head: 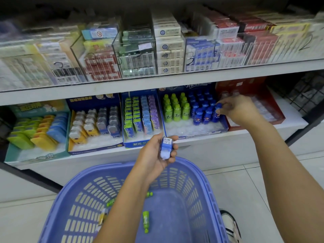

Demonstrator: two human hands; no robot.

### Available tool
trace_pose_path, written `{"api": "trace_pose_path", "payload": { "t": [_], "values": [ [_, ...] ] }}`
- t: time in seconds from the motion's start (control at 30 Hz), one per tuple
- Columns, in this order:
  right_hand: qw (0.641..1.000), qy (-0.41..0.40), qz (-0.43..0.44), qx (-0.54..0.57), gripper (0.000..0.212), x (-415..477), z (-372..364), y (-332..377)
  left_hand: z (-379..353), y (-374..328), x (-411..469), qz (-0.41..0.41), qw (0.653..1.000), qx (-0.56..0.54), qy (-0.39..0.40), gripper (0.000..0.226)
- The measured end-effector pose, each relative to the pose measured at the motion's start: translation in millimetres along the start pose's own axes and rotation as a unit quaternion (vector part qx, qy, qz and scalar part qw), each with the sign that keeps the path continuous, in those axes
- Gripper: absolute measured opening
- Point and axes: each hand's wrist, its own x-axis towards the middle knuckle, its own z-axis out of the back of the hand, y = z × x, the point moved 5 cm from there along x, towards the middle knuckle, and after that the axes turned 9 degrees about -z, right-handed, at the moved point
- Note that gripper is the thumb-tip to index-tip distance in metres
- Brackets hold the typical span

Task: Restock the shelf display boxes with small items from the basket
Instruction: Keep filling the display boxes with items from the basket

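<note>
My right hand pinches the cap of a small blue bottle at the right end of the front row in the blue display box, which holds green and blue bottles. My left hand holds a small blue box with a barcode label above the purple basket. Inside the basket lie a few green bottles and a yellow item, partly hidden by my left forearm.
The lower shelf also carries a box of flat packs, a box of yellow and grey cases, a teal box and a red box. Clear bins of cartons fill the upper shelf. A shoe stands right of the basket.
</note>
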Motion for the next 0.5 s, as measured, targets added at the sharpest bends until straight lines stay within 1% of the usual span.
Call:
{"api": "trace_pose_path", "payload": {
  "t": [0.1,0.3,0.4,0.5],
  "values": [
    [1.000,-0.009,0.014,0.026,0.028,-4,-2,0,3,2,2,0.004,1.000,-0.012,0.008,0.041],
    [0.996,-0.056,0.065,0.002,0.027,-10,-3,4,8,10,8,0.015,0.999,-0.024,0.014,0.040],
    [0.997,-0.056,0.061,-0.006,0.030,-6,-10,2,9,13,12,0.028,0.998,-0.047,0.013,0.042],
    [0.998,-0.062,0.031,-0.005,0.029,1,-16,-3,9,14,15,0.036,0.995,-0.094,0.011,0.043]
  ]
}}
